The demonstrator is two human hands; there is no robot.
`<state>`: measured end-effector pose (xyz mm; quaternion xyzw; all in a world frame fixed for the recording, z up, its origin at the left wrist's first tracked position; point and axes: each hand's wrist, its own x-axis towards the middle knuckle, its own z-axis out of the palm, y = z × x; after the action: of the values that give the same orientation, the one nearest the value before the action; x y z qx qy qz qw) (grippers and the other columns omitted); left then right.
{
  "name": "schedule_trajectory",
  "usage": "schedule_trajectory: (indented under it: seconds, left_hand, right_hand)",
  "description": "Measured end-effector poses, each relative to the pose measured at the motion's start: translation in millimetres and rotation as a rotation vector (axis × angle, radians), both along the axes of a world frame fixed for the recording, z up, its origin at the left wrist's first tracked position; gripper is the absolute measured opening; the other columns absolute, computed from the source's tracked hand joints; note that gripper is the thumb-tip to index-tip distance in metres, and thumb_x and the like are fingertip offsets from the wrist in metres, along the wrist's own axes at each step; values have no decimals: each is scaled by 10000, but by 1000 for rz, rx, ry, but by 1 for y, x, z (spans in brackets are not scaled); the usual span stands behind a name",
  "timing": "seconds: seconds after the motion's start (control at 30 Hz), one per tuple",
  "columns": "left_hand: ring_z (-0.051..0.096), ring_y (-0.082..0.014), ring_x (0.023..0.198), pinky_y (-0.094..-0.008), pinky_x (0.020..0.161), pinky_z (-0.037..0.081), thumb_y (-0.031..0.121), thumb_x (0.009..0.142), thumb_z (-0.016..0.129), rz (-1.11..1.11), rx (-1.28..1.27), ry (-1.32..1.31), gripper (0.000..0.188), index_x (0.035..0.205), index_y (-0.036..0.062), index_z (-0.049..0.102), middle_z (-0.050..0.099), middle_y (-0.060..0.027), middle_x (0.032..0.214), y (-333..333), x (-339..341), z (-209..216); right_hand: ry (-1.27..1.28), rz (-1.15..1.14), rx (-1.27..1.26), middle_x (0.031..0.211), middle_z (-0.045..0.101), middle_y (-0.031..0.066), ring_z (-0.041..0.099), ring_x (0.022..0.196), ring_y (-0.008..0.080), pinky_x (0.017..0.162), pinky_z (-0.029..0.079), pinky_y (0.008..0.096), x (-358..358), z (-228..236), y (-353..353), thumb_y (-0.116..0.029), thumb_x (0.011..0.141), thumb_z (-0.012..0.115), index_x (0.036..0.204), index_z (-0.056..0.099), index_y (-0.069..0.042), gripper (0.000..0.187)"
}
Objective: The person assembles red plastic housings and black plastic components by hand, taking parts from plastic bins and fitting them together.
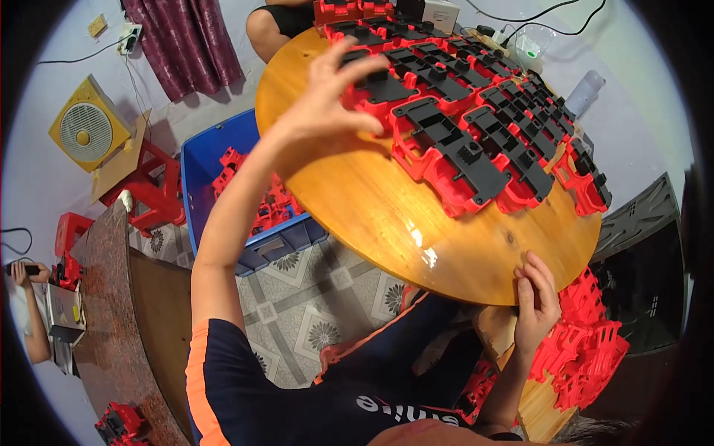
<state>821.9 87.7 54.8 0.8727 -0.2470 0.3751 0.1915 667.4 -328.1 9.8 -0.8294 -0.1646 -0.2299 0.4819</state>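
My left hand is over the far left part of the round wooden table, open with thumb and fingers spread. Its fingertips come up to the edge of a red plastic frame with a black cover; whether they touch it I cannot tell. Rows of the same red-and-black plastic assemblies cover the table's far right side. At the near rim, my right hand rests with loosely bent fingers and nothing visible in it.
A blue bin with red frames stands left of the table. More red frames are piled at the lower right. Further left are a stone-patterned tabletop, red stools and a yellow fan. Other people sit at the far edge and left.
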Motion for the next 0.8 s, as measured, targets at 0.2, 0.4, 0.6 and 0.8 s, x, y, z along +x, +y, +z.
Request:
schedule_trajectory:
  seconds: [0.2, 0.4, 0.6, 0.8]
  left_hand:
    - [384, -371, 1253, -464, 1066, 344, 312, 593, 848, 159, -43, 62, 801, 1316, 188, 528, 511, -170, 1252, -4, -26, -1]
    - [486, -348, 1199, -438, 1029, 374, 308, 653, 847, 347, -72, -101, 734, 1295, 125, 541, 589, -147, 1203, 66, 17, -6]
    - [409, -376, 1266, -447, 1045, 341, 436, 783, 752, 305, -291, -336, 766, 1383, 72, 445, 460, -193, 1360, 60, 31, -18]
    - [271, -358, 1372, -470, 1101, 273, 422, 880, 647, 39, -282, -23, 681, 1454, 174, 379, 289, -200, 1491, -41, -53, -27]
  right_hand:
    - [-183, 44, -164, 1209, 608, 200, 655, 975, 241, 828, 534, 315, 16, 11, 26, 21, 864, 628, 1090, 636, 46, 227]
    - [-614, 79, -602, 1249, 576, 180, 612, 873, 272, 736, 521, 328, 59, 62, 98, -148, 702, 782, 1192, 613, -70, 524]
    - [-727, 118, -692, 1147, 583, 142, 567, 805, 239, 689, 504, 344, 80, 55, 121, -255, 632, 814, 1175, 599, -98, 604]
    - [-783, 108, -658, 992, 570, 84, 576, 813, 232, 662, 483, 362, 128, 55, 172, -317, 659, 793, 1082, 578, -101, 521]
